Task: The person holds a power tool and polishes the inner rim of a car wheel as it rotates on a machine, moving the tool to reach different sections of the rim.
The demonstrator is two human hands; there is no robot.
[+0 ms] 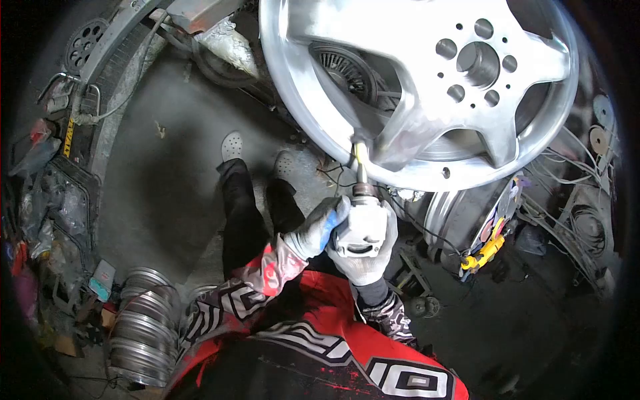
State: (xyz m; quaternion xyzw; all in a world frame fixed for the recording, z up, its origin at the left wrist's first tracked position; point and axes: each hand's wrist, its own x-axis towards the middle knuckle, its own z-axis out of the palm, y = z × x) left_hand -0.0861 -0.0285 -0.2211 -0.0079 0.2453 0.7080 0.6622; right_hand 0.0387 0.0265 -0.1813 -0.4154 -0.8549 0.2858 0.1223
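A large bare-metal alloy wheel [427,87] with broad spokes fills the upper right. My gloved right hand [367,269] wraps around the pale body of a die grinder [361,227] from below and the right. On its left side, my gloved left hand [319,230] grips the same tool near the front. The grinder's shaft points up toward the wheel, and its yellowish tip [361,152] meets the inner edge of the rim beside the base of a spoke. Exact contact at the tip is blurred.
Below the wheel, another rim [460,220] stands near a yellow power tool [485,253] with a disc. Stacked rims [142,327] are at lower left. Cables [567,160] run along the right. Bags and clutter [63,220] line the left. My shoes [233,146] are on the grey floor [153,180].
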